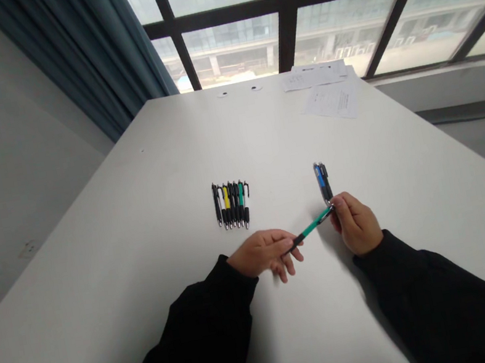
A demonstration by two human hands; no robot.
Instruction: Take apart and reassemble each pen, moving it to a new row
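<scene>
Holding a green-and-black pen (311, 229) between both hands above the desk

Two arms in black sleeves (195, 340) reach in from the bottom corners of the view and angle toward each other, the left hand (262, 256) and the right hand (357, 222) meeting above the near part of a white desk (107, 243). The desk runs on well past both hands to the left, the right and the front. Its far edge lies below a wide window (228, 21) with dark frames, and a blue curtain (82, 47) hangs at the far left corner. Sheets of printed paper (331, 100) lie near the far edge, to the right.

A tight row of pens (232, 205) with black, white, yellow and green barrels lies ahead of the hands, nearer the left one. A blue pen and a black pen (322, 183) lie side by side just beyond the right hand, almost at its fingers.

The left grip is closed on the pen's black end, with two fingers hanging loose below it. The right grip pinches the other end between thumb and fingertips, and the pen slants across the gap between the hands.
</scene>
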